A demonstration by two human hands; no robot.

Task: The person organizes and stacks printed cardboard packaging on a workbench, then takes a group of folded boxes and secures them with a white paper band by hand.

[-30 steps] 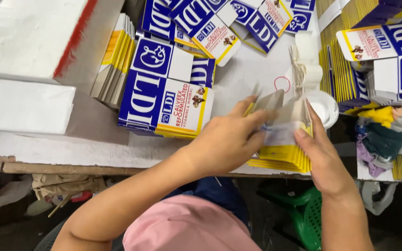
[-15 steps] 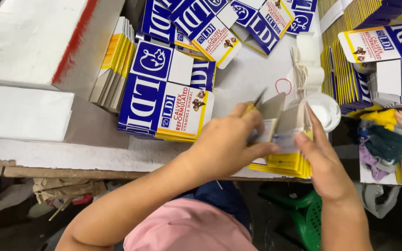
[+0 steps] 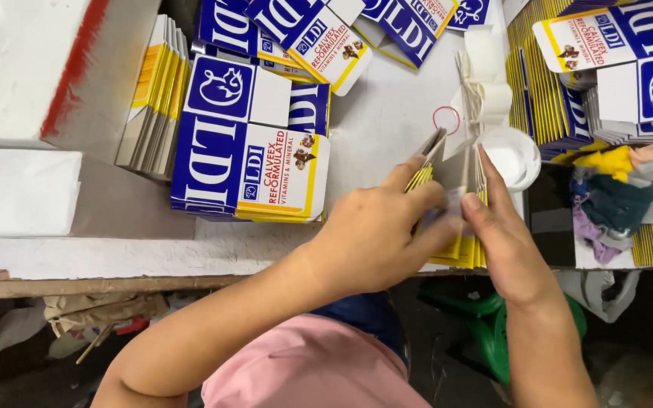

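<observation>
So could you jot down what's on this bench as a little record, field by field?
left hand: grips a bundle of flat cartons stood on edge
right hand: thumb and fingers on the same bundle, from the other side
under the bundle: yellow-edged stack at the table edge
left of the hands: blue and white stack, lying flat
beside the bundle: white tub, small red ring on the table
right: rag pile, more cartons
</observation>
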